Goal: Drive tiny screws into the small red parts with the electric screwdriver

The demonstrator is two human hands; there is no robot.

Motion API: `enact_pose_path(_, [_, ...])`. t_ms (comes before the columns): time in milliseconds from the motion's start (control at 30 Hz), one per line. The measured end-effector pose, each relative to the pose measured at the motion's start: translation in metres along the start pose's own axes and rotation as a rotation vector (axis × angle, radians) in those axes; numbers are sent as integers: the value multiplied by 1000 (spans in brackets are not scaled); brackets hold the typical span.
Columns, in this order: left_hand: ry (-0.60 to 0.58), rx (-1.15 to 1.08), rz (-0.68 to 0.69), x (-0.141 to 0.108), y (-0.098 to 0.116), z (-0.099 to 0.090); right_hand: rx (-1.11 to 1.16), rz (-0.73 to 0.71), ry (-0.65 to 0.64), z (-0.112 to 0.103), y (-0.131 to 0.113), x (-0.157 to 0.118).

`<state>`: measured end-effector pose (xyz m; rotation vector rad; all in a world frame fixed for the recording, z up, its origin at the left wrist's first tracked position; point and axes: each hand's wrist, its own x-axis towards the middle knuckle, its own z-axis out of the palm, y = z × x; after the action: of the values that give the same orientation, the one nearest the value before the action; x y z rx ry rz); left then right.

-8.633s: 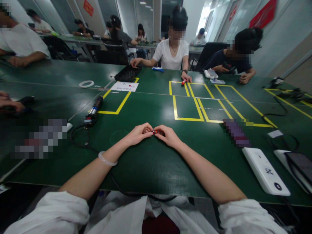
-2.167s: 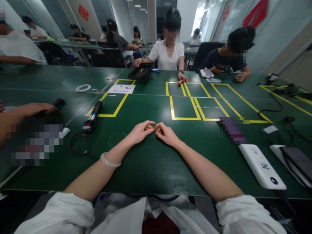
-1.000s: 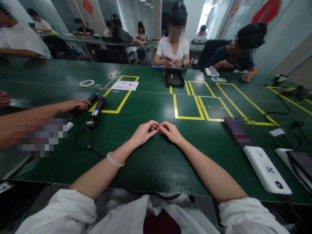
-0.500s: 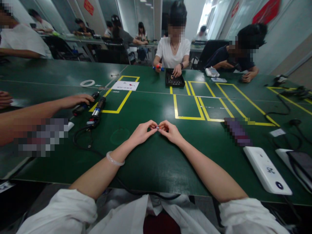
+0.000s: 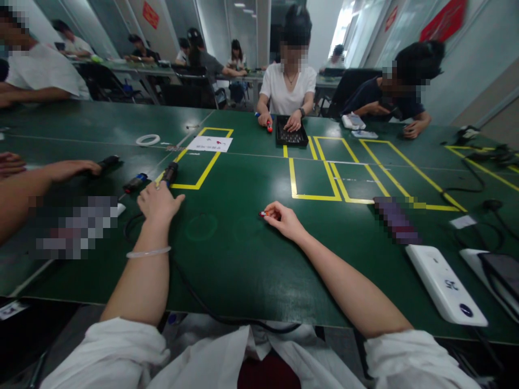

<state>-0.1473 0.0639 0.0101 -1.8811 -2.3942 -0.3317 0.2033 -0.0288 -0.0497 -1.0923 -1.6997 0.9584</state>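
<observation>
My left hand (image 5: 159,204) lies over the near end of a dark cylindrical tool (image 5: 171,172) on the green table, thumb spread to the right; whether it grips the tool cannot be made out. My right hand (image 5: 283,219) is pinched around a small red and white piece (image 5: 263,214) above the middle of the table. A second tool with a blue band (image 5: 135,182) lies left of my left hand.
Yellow tape outlines (image 5: 316,196) mark the table (image 5: 227,270). A white sheet (image 5: 211,143), a phone (image 5: 395,219) and a white power bank (image 5: 446,283) lie on it. Across, a person works over a black tray (image 5: 291,131). Another person's hand (image 5: 77,169) reaches in from the left.
My left hand has left the small piece and moved left to the dark tool. My right hand stays in place with the piece. The neighbour's hand has drawn back left with a dark tool.
</observation>
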Motion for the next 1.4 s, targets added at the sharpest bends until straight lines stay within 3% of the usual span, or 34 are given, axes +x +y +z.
enact_pose_path(133, [-194, -13, -183, 8, -23, 1, 7, -1, -4, 0, 3, 1])
enact_pose_path(400, [-190, 23, -65, 12, -19, 4, -4, 6, -14, 0, 1, 1])
enact_pose_path(667, [-149, -4, 174, -10, 26, 11, -117, -39, 29, 1, 1, 3])
enact_pose_path(1000, [-152, -111, 627, -77, 105, 14, -145, -73, 23, 2, -5, 1])
enact_pose_path(1400, [-282, -321, 893, -101, 122, 16, -450, -215, -30, 6, -7, -2])
